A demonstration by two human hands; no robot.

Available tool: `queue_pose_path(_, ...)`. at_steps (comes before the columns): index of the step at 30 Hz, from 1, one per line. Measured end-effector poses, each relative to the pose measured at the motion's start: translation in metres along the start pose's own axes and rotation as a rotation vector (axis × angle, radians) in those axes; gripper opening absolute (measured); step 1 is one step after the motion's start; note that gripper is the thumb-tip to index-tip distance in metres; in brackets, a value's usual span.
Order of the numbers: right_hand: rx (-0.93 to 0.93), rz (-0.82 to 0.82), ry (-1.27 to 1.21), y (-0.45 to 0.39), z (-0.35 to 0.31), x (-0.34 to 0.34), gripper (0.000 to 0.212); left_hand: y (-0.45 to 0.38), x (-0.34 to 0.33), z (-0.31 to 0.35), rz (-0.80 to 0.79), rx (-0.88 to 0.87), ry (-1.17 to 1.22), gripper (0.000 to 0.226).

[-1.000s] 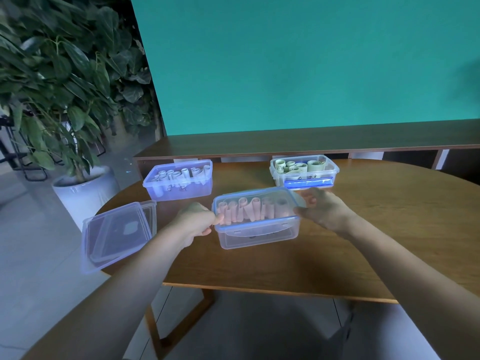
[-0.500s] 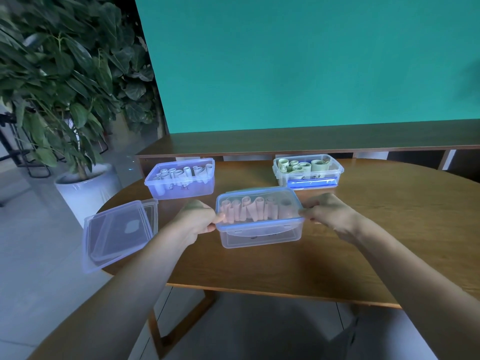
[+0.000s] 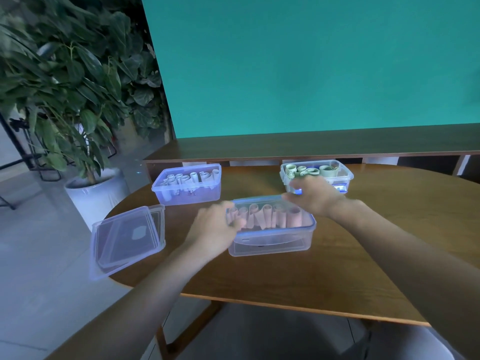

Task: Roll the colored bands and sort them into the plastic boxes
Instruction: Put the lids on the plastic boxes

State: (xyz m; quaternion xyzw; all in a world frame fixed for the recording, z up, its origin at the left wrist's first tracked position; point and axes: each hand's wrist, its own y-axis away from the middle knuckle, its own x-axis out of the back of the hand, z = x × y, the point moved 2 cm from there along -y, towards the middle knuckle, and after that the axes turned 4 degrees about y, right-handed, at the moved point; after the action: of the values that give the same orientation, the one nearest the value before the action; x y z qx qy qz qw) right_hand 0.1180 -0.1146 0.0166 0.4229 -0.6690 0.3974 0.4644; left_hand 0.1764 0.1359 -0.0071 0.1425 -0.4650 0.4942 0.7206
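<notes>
A clear lidded box [image 3: 270, 242] of pink rolled bands [image 3: 272, 216] stands at the table's middle. My left hand [image 3: 215, 229] lies at its left end, with the fingers resting on the lid's left edge. My right hand [image 3: 314, 196] hovers over the lid's back right corner, fingers stretched leftward and blurred by motion. An open box [image 3: 187, 196] of white rolled bands [image 3: 189, 178] stands at the back left. At the back right is a box [image 3: 345, 175] of green rolled bands [image 3: 327, 170] with a blue clasp, partly hidden behind my right hand.
Clear lids [image 3: 127, 237] lie stacked at the table's [image 3: 259, 279] left edge, overhanging it. A wooden bench [image 3: 311, 146] runs behind the table before a teal wall. A potted plant [image 3: 65, 81] in a white pot stands on the floor at left.
My right hand has left the pink box's right end and risen over its back right corner. My left hand has shifted from the left end onto the lid.
</notes>
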Motion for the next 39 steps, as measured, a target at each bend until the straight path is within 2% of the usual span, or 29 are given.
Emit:
queue_pose_path(1,0.047,-0.011,-0.023,-0.005,-0.011,-0.001,0.035,0.004,-0.003,0.007,-0.02,-0.089,-0.009,0.044)
queue_pose_path(3,0.101,-0.056,-0.076,-0.015,-0.026,-0.006,0.048,0.008,-0.01,0.017,-0.081,-0.22,0.002,0.035)
queue_pose_path(5,0.151,-0.109,-0.102,-0.025,-0.034,-0.012,0.048,0.009,-0.018,0.017,-0.13,-0.27,0.003,0.045)
queue_pose_path(7,0.197,-0.178,-0.142,-0.033,-0.037,-0.02,0.034,0.009,-0.022,0.016,-0.127,-0.305,-0.009,0.055)
queue_pose_path(9,0.208,-0.208,-0.175,-0.041,-0.038,-0.026,0.023,0.008,-0.021,0.015,-0.092,-0.336,-0.019,0.057)
queue_pose_path(15,0.148,-0.258,-0.258,-0.051,-0.036,-0.038,0.027,0.007,-0.03,0.016,0.046,-0.461,-0.271,0.049)
queue_pose_path(18,0.125,-0.266,-0.28,-0.055,-0.034,-0.047,0.031,0.007,-0.039,0.012,0.14,-0.516,-0.311,0.041)
queue_pose_path(27,0.111,-0.322,-0.312,-0.059,-0.031,-0.046,0.033,0.01,-0.046,0.009,0.194,-0.515,-0.268,0.041)
queue_pose_path(31,0.144,-0.325,-0.278,-0.061,-0.029,-0.041,0.028,0.007,-0.039,0.012,0.138,-0.503,-0.272,0.049)
queue_pose_path(36,0.187,-0.276,-0.125,-0.06,-0.037,-0.034,0.034,0.013,-0.022,0.006,0.056,-0.474,-0.169,0.058)
queue_pose_path(39,0.222,-0.156,-0.063,-0.064,-0.054,-0.026,0.039,0.015,0.001,-0.01,0.074,-0.353,-0.135,0.059)
